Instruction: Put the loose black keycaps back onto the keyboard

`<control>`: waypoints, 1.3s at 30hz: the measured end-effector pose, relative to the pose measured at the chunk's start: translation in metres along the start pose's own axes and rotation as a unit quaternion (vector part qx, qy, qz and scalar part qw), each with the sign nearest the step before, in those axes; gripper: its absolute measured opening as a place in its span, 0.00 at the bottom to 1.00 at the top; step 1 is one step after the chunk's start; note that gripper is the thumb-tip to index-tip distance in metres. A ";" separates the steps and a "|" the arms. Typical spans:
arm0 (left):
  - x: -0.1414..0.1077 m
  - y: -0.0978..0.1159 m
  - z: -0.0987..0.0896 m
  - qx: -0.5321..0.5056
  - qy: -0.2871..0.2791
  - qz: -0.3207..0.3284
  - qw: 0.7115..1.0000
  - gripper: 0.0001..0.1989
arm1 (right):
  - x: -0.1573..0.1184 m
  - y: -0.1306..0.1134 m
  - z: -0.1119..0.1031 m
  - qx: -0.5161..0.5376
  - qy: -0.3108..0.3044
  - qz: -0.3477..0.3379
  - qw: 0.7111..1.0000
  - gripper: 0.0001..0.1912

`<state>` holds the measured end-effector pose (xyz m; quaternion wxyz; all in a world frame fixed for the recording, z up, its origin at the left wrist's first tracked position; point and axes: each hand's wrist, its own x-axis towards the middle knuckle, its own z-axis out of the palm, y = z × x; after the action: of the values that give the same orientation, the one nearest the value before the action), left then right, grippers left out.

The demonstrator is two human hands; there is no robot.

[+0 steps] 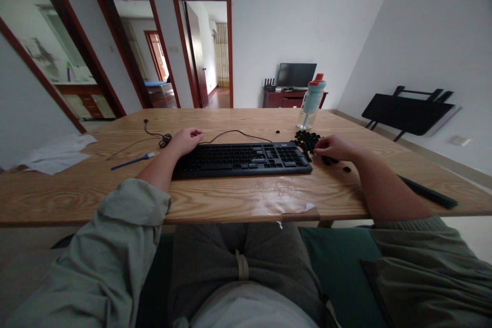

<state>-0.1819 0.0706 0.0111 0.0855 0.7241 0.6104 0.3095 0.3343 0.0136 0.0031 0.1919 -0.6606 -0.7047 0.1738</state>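
Observation:
A black keyboard (pixel 242 160) lies on the wooden table (pixel 230 197), with many keycaps off it. My left hand (pixel 186 140) rests at its upper left corner, fingers curled together; whatever they hold, if anything, is too small to make out. To the right of the keyboard is a pile of loose black keycaps (pixel 305 138). My right hand (pixel 333 147) is at the right side of this pile, its fingertips pinched together among the caps. Any cap between them cannot be told apart. A few keycaps lie loose below that hand, one (pixel 347 169) by itself.
A water bottle (pixel 310 102) stands behind the pile. A blue brush (pixel 132 161) and a coiled cable (pixel 165 140) lie left of the keyboard. White paper (pixel 57 154) covers the far left. A dark long strip (pixel 428 192) lies beyond my right forearm.

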 end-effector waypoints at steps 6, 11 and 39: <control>-0.019 0.056 0.011 -0.064 0.071 0.151 0.984 0.16 | -0.002 -0.043 0.013 0.357 0.023 -0.063 0.932 0.16; -0.046 0.150 0.053 -0.134 0.047 0.386 0.912 0.21 | 0.000 -0.101 0.037 0.538 -0.070 -0.111 0.833 0.10; -0.022 0.068 0.008 -0.037 0.074 0.210 0.974 0.14 | -0.005 -0.106 0.058 0.322 -0.064 -0.144 0.934 0.17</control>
<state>-0.1221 0.0358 0.0310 -0.0001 0.8076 0.4377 0.3953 0.2135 0.0016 0.0055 0.3715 -0.4426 -0.7093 0.4036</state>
